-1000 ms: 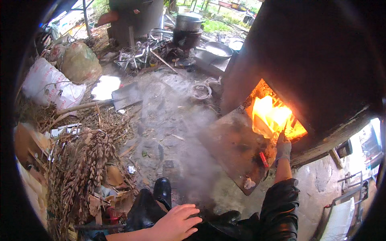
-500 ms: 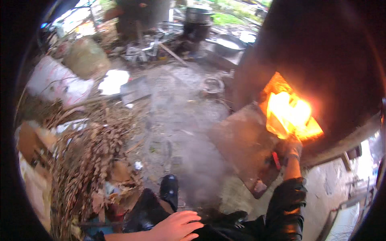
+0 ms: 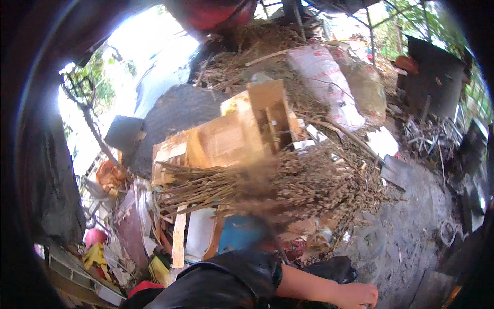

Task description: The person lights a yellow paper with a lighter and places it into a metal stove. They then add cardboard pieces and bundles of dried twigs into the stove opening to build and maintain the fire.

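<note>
Stalks (image 3: 314, 183), dry and brown, lie in one loose heap ahead of your left hand (image 3: 360, 295), stems to the left and crinkled tips to the right. That hand sits low at the lower edge, fingers bent inward; you cannot tell whether they close on anything. Your right hand is out of view, its grip likewise untold. One black boot (image 3: 329, 269) shows just beyond your left forearm, between it and the heap. Cardboard (image 3: 221, 139) stands behind the stems, with one blue panel (image 3: 242, 232) and one white panel (image 3: 200, 232) on your side. Two sacks, a white sack (image 3: 327, 85) and a tan sack (image 3: 368, 95), crowd the far side. One shovel (image 3: 396, 172) lies with its blade near one bright sheet (image 3: 383, 141). Farther right are one dark drum (image 3: 432, 82) and one wire coil (image 3: 449, 233).
</note>
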Demonstrator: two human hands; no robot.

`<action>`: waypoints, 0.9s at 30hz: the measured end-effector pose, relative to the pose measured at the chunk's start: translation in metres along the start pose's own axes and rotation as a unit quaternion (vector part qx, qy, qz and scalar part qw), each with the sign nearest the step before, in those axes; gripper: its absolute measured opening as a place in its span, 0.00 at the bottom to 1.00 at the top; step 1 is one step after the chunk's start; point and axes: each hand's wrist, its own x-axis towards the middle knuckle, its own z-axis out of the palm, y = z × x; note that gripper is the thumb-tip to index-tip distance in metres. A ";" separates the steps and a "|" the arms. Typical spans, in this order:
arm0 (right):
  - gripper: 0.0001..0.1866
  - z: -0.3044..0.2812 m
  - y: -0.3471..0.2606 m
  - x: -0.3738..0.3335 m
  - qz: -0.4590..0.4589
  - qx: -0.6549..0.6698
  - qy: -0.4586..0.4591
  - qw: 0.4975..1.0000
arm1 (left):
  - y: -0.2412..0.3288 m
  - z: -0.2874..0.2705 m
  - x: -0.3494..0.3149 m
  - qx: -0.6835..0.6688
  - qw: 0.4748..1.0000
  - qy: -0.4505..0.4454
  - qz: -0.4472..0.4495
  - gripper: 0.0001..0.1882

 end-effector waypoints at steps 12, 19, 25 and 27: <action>0.26 0.044 -0.101 -0.022 0.062 0.022 -0.209 0.976 | 0.157 -0.286 -0.316 0.149 0.817 0.369 -0.418 0.25; 0.27 0.041 -0.125 -0.042 0.098 -0.002 -0.237 0.967 | 0.057 -0.421 -0.527 0.273 0.298 0.573 -0.713 0.53; 0.29 0.025 -0.123 -0.061 0.132 -0.017 -0.233 0.963 | 0.009 -0.437 -0.601 0.305 0.445 0.506 -0.673 0.28; 0.29 0.022 -0.119 -0.064 0.138 -0.015 -0.235 0.962 | 0.040 -0.477 -0.596 0.269 0.505 0.571 -0.589 0.18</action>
